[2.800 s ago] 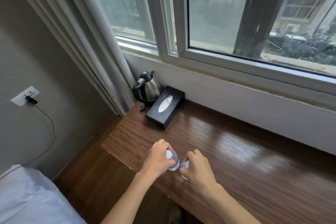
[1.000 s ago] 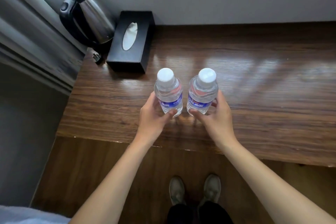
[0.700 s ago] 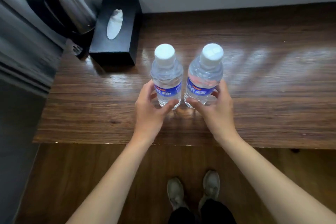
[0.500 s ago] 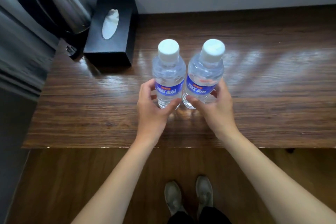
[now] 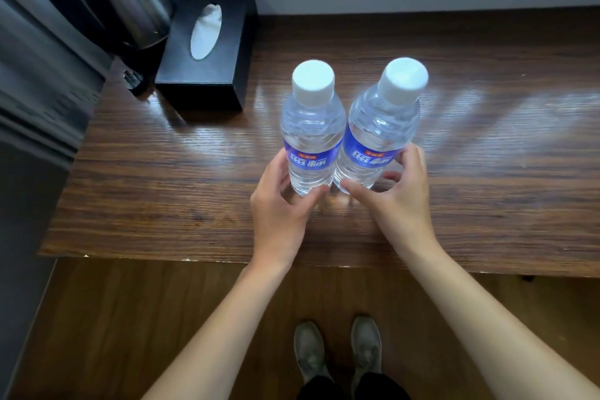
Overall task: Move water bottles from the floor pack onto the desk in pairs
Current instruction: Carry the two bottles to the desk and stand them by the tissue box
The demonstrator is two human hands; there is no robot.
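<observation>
Two clear water bottles with white caps and blue labels stand upright, side by side and touching, on the dark wooden desk (image 5: 156, 191). My left hand (image 5: 279, 211) wraps the base of the left water bottle (image 5: 311, 127), thumb in front and fingers behind. Around the base of the right water bottle (image 5: 381, 120) my right hand (image 5: 396, 201) curls the same way, its grip looking loose. The floor pack is out of view.
A black tissue box (image 5: 235, 42) and a steel kettle (image 5: 130, 0) stand at the desk's back left, next to a grey curtain (image 5: 32, 75). A grey wall backs the desk. My shoes (image 5: 308, 354) stand on the wooden floor below the desk's front edge.
Over the past seconds the bottles came down upright onto the desk. In the last half second the hands and bottles have hardly moved; only my view has shifted slightly.
</observation>
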